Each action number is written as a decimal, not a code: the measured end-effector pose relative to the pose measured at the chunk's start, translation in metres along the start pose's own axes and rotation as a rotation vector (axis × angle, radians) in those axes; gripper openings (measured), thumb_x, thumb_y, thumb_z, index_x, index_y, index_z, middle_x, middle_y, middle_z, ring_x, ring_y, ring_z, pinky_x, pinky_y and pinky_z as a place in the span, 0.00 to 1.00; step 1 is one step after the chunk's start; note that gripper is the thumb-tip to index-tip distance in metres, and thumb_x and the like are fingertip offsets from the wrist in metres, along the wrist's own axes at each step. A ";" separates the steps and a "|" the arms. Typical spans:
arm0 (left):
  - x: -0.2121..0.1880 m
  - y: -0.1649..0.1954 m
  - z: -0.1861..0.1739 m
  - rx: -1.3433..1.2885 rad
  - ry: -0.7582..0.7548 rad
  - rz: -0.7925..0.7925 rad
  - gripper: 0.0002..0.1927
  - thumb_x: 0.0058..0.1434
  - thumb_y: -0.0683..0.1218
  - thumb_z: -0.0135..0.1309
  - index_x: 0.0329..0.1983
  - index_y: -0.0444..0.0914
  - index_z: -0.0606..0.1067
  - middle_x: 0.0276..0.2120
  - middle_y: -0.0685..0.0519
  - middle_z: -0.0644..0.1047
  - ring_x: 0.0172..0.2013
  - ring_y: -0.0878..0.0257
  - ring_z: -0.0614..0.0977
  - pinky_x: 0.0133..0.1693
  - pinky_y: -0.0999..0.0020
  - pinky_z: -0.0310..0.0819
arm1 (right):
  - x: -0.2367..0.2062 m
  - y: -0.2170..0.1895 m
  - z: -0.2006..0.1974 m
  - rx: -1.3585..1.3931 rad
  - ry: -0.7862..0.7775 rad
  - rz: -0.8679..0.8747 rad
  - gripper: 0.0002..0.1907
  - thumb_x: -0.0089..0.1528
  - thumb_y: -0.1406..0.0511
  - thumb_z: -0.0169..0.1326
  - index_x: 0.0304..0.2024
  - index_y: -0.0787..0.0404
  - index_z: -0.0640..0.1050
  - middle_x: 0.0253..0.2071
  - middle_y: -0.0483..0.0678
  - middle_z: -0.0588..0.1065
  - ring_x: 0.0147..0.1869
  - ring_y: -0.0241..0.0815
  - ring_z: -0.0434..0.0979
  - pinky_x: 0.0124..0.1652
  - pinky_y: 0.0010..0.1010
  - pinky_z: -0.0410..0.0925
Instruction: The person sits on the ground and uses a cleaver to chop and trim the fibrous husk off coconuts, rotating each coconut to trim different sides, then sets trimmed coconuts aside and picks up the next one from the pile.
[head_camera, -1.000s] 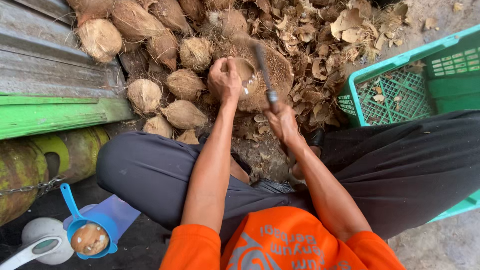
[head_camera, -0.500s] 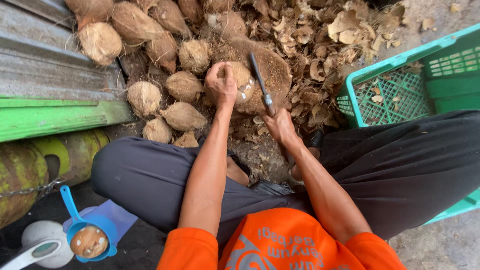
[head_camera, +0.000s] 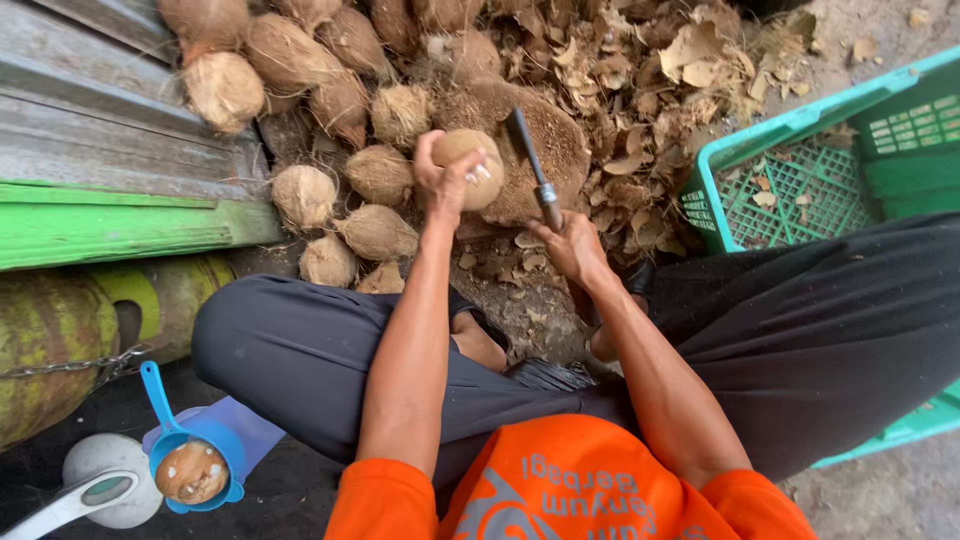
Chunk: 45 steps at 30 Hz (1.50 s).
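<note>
The green crate (head_camera: 800, 180) and the gas cylinder (head_camera: 50, 340) are cut off by frame edges.

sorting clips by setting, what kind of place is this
Probably an outdoor coconut-husking spot on bare ground: a heap of husked coconuts, torn husk scraps and a green plastic crate surround a seated person holding a coconut and a knife.

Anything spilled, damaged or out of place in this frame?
Dry brown husk scraps litter the ground and some lie inside the green plastic crate. A peeled coconut sits in a blue scoop. Nothing else stands out.
</note>
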<state>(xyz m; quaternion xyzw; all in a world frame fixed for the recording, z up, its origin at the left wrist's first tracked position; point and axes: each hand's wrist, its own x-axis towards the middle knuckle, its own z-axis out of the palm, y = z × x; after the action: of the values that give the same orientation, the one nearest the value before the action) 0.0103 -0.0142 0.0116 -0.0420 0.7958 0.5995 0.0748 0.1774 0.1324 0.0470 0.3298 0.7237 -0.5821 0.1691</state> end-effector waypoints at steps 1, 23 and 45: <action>0.002 -0.002 0.000 0.055 -0.038 0.049 0.38 0.40 0.66 0.64 0.51 0.44 0.69 0.44 0.48 0.73 0.41 0.55 0.80 0.39 0.51 0.80 | -0.004 -0.005 -0.006 0.023 0.019 -0.044 0.16 0.66 0.56 0.55 0.30 0.60 0.73 0.21 0.44 0.69 0.20 0.36 0.66 0.21 0.34 0.64; 0.039 0.009 0.021 0.373 0.063 -0.123 0.20 0.68 0.57 0.43 0.22 0.45 0.65 0.21 0.59 0.68 0.22 0.66 0.67 0.28 0.66 0.63 | -0.019 -0.031 0.010 0.333 0.138 -0.452 0.21 0.68 0.58 0.55 0.23 0.57 0.66 0.17 0.41 0.66 0.17 0.33 0.60 0.17 0.32 0.57; 0.035 0.004 0.016 0.381 0.041 -0.112 0.17 0.69 0.55 0.43 0.25 0.45 0.68 0.23 0.59 0.69 0.24 0.66 0.68 0.30 0.68 0.63 | -0.006 -0.012 0.021 -0.072 0.189 -0.404 0.18 0.69 0.55 0.51 0.33 0.61 0.76 0.18 0.45 0.70 0.20 0.40 0.67 0.21 0.38 0.64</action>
<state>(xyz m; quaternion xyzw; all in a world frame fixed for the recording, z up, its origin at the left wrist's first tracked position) -0.0241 0.0026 0.0048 -0.0835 0.8927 0.4318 0.0985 0.1705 0.1094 0.0545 0.2250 0.8079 -0.5445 -0.0075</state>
